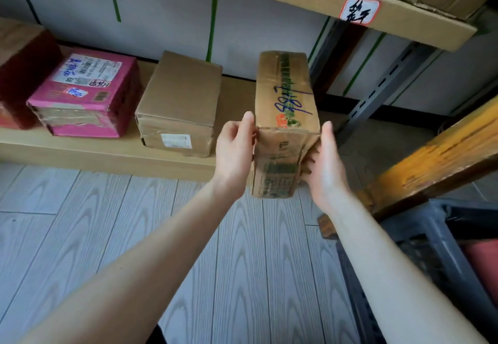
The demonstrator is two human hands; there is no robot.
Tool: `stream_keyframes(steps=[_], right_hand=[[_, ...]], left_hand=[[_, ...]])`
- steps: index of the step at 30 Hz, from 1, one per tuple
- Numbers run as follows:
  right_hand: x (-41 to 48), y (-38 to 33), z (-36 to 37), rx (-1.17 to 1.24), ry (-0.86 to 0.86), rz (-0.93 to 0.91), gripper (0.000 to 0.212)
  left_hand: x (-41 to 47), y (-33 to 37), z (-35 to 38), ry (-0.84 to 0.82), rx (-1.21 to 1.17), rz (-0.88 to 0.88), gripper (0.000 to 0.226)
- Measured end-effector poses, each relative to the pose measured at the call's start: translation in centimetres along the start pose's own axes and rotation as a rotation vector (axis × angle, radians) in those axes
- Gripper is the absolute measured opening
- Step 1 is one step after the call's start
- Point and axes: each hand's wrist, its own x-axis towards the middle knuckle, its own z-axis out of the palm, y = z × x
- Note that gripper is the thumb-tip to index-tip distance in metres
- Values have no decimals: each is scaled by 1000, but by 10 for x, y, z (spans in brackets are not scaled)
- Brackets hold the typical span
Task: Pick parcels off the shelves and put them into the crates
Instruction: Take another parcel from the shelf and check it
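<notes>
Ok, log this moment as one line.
left hand: grips long brown parcel | right hand: grips same parcel | black crate: lower right, parcel not in it

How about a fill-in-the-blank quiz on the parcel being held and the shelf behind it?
1. The left hand and right hand hold a parcel marked in ____ ink.
2. On the shelf, the labelled box just left of the plain brown box is ____.
3. The dark crate is at the person's ____ side.
Missing words: blue, pink, right.
</notes>
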Motion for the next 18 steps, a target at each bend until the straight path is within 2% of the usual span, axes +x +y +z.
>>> stream_keyframes(steps=[1, 3, 6, 8, 10, 12, 14, 16, 18], right_hand=[[-3, -7, -1, 58, -52, 13, 47], [-7, -16, -4, 67, -38, 20, 47], [-10, -17, -10, 132, 74, 57, 19], [-9, -16, -16, 199, 88, 59, 10], [-10, -14, -24, 262, 87, 62, 19], [-9, -8, -33, 332, 67, 82, 38], [-8, 0, -40, 401, 31, 106, 52], [-4, 6, -44, 453, -7, 123, 52], [5, 11, -46, 469, -9, 147, 53]], left_hand=[[-2, -3, 3, -33, 25, 18, 24], [-5, -7, 6, -95, 96, 79, 18], [-9, -13, 6, -180, 152, 124, 6], [-6, -21, 1, -127, 221, 59, 28], [2, -35, -7, -29, 308, -123, 56], [6, -46, -16, -21, 286, -331, 64], [5, -53, -22, -81, 178, -470, 67], [6, -58, -26, -110, 93, -514, 73], [9, -61, -25, -18, 48, -457, 64]])
